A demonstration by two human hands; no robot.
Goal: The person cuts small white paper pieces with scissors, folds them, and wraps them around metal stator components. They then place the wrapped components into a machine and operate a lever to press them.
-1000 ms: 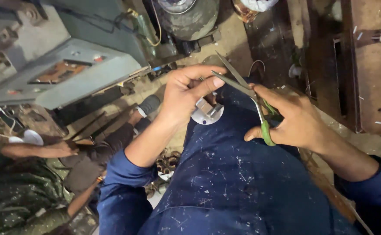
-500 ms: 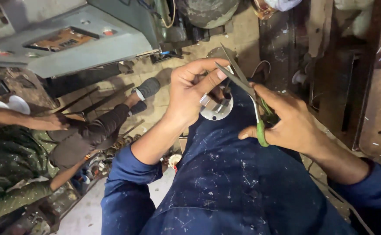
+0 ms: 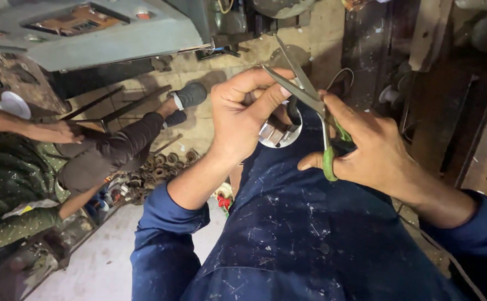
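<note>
R hand clamped on green-handled scissors, blades apart at 12 o'clock, L hand fingers pinched on small silver metal part over lap; risk: blade nicks L thumb if part slips w/ the squeeze.

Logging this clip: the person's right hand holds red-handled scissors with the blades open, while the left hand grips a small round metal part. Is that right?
Not quite: the head view shows the scissors in the right hand have green handles, not red. The rest holds: blades open, left hand gripping the small round metal part.
</note>
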